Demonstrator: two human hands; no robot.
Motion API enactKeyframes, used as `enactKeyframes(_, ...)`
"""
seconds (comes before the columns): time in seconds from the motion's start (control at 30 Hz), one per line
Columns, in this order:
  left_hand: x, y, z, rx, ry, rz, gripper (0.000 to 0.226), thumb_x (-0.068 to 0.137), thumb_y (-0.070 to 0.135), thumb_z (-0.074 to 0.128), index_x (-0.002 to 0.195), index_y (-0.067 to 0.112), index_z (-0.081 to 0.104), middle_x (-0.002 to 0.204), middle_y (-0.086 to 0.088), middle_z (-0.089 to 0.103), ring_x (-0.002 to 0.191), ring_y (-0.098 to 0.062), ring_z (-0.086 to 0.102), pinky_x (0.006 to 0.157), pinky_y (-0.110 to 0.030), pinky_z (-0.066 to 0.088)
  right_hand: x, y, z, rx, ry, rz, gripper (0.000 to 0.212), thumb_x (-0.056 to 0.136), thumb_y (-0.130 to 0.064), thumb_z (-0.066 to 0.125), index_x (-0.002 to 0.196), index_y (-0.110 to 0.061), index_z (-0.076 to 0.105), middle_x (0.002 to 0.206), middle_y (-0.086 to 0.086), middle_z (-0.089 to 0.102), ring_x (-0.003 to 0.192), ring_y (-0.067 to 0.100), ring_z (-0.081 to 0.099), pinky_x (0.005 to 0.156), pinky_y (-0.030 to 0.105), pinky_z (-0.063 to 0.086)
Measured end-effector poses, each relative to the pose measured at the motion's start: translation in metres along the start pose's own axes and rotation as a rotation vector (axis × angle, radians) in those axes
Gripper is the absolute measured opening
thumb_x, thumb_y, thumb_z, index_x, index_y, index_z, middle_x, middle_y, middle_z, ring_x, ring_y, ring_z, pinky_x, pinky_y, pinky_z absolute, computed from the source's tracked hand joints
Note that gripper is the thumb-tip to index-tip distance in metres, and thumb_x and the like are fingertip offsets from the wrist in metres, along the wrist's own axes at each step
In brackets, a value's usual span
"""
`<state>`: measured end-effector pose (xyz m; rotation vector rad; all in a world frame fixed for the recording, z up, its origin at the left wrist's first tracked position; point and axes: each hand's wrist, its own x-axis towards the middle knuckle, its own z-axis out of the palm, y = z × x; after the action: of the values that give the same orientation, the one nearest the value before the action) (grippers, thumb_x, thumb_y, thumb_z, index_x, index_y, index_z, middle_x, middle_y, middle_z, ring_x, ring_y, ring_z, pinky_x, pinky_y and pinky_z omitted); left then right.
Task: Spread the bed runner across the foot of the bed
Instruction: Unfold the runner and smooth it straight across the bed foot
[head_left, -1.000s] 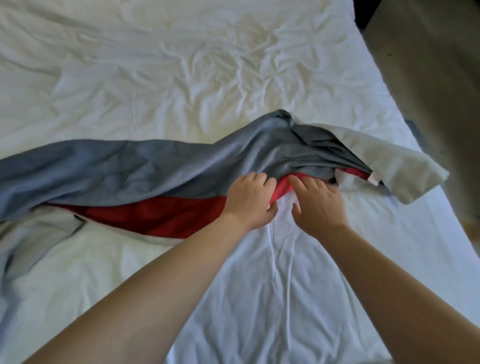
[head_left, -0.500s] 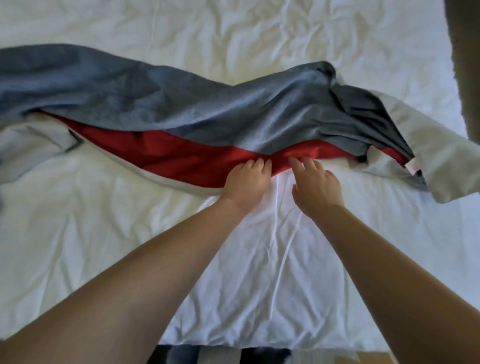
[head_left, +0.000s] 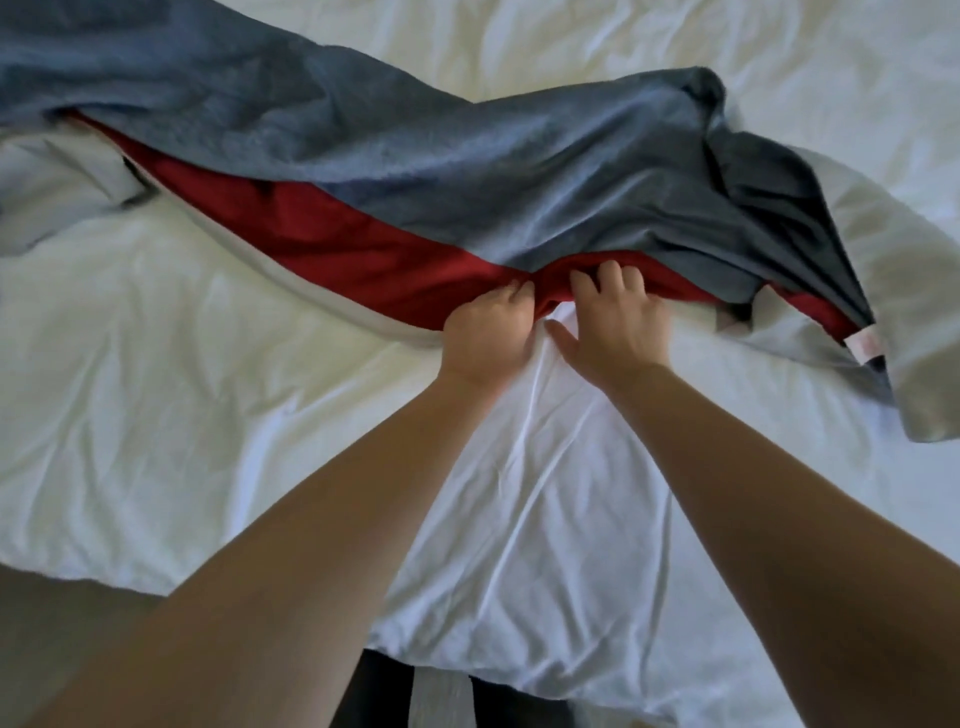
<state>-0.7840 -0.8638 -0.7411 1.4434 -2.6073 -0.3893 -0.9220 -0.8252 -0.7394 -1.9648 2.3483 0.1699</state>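
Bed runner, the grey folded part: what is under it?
Under the grey fold a red layer peeks out along the near edge, gripped by the left hand and right hand, with the white sheet below. How far the red runs beneath is covered.

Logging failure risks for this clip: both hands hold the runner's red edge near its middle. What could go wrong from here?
The left hand and right hand grip the bed runner close together, so a pull may bunch it. Its right end lies folded over, pale lining up, and may stay twisted. The white sheet creases under the hands and could drag along.
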Motion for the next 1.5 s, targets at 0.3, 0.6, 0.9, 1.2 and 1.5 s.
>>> enactKeyframes(0.3, -0.014, 0.007, -0.006, -0.076, -0.054, -0.086, 0.029, 0.096, 0.028, 0.041, 0.094, 0.013, 0.066, 0.085, -0.007, 0.070, 0.078, -0.028, 0.064, 0.063, -0.038, 0.048, -0.011, -0.026, 0.000, 0.081, 0.076, 0.143, 0.017, 0.088, -0.019, 0.053, 0.101, -0.009, 0.060, 0.104, 0.014, 0.054, 0.093, 0.034, 0.051, 0.060, 0.035, 0.033)
enactKeyframes(0.6, -0.086, -0.004, -0.017, -0.076, -0.167, -0.016, 0.024, 0.093, 0.023, 0.044, 0.093, 0.017, 0.067, 0.083, -0.004, 0.070, 0.075, -0.025, 0.065, 0.064, -0.039, 0.052, -0.079, -0.056, -0.002, 0.071, 0.081, 0.008, 0.016, 0.081, -0.002, 0.056, 0.092, -0.010, 0.063, 0.093, 0.010, 0.058, 0.088, 0.030, 0.056, 0.058, 0.034, 0.038)
enactKeyframes(0.9, -0.164, -0.031, -0.037, 0.005, -0.262, 0.119, 0.028, 0.097, 0.024, 0.039, 0.109, 0.021, 0.064, 0.094, -0.002, 0.071, 0.083, -0.024, 0.067, 0.065, -0.036, 0.050, -0.160, -0.106, -0.016, 0.131, 0.105, 0.005, 0.025, 0.049, -0.001, 0.080, 0.061, -0.013, 0.062, 0.064, 0.005, 0.057, 0.058, 0.026, 0.059, 0.041, 0.028, 0.044)
enactKeyframes(1.2, -0.184, -0.035, -0.037, 0.005, -0.275, 0.113, 0.031, 0.092, 0.016, 0.043, 0.115, 0.017, 0.064, 0.106, -0.002, 0.070, 0.091, -0.024, 0.066, 0.073, -0.038, 0.053, -0.180, -0.096, -0.012, 0.075, 0.152, -0.144, 0.024, 0.053, 0.001, 0.077, 0.065, -0.015, 0.064, 0.064, 0.001, 0.056, 0.056, 0.021, 0.056, 0.048, 0.029, 0.048)
enactKeyframes(1.5, -0.164, -0.009, -0.043, -0.008, -0.163, 0.106, 0.020, 0.074, 0.027, 0.058, 0.082, 0.012, 0.068, 0.080, -0.002, 0.067, 0.073, -0.024, 0.063, 0.055, -0.035, 0.051, -0.189, -0.034, -0.012, 0.117, 0.207, -0.151, 0.024, 0.066, -0.008, 0.070, 0.089, -0.014, 0.068, 0.085, 0.004, 0.064, 0.076, 0.027, 0.063, 0.064, 0.033, 0.051)
